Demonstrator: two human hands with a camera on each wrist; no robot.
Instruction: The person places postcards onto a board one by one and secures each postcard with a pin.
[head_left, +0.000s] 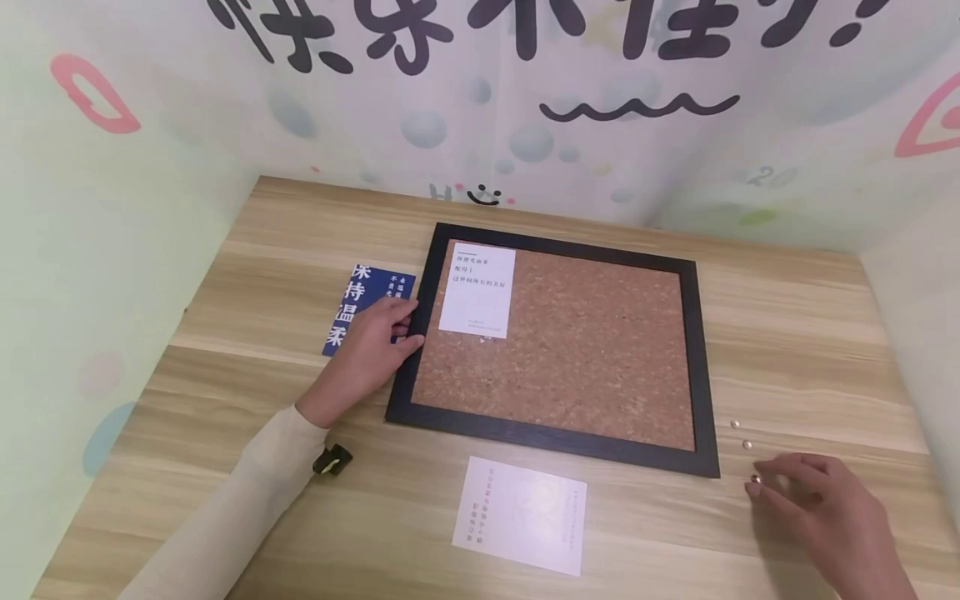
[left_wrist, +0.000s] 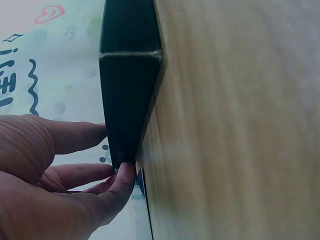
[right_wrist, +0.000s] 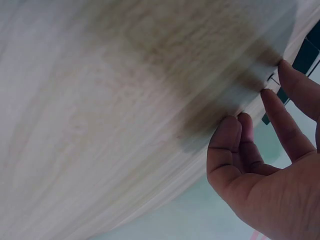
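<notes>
Corkboard [head_left: 577,350] in a black frame [head_left: 551,439] lies flat near the middle of the wooden table [head_left: 810,350], its far side close to the table's back edge. From my remote seat I take the step in hand to be picking up a tack while the board is steadied. The person's left hand [head_left: 378,337] holds the frame's left edge, thumb and fingers bent against it. The right hand [head_left: 836,510], off the board's front right corner, has thumb and a fingertip on either side of a small shiny tack [head_left: 755,479], in what I read as a light pinch; I cannot tell whether the tack is off the wood. The next move, I judge, calls for a firm pinch and a steady lift, minding any sharp point. Two spare tacks [head_left: 747,445] lie just beyond those fingertips, easy to knock, and the frame stands between the right hand and the cork. A white card [head_left: 480,292] lies on the cork at its back left corner; I cannot make out any fastening. A blue card [head_left: 367,292] rests on the table left of the frame, partly covered by the left hand. A pale card [head_left: 525,517] lies in front of the board, catching glare. The left sleeve [head_left: 262,475] crosses the table's front left part.
</notes>
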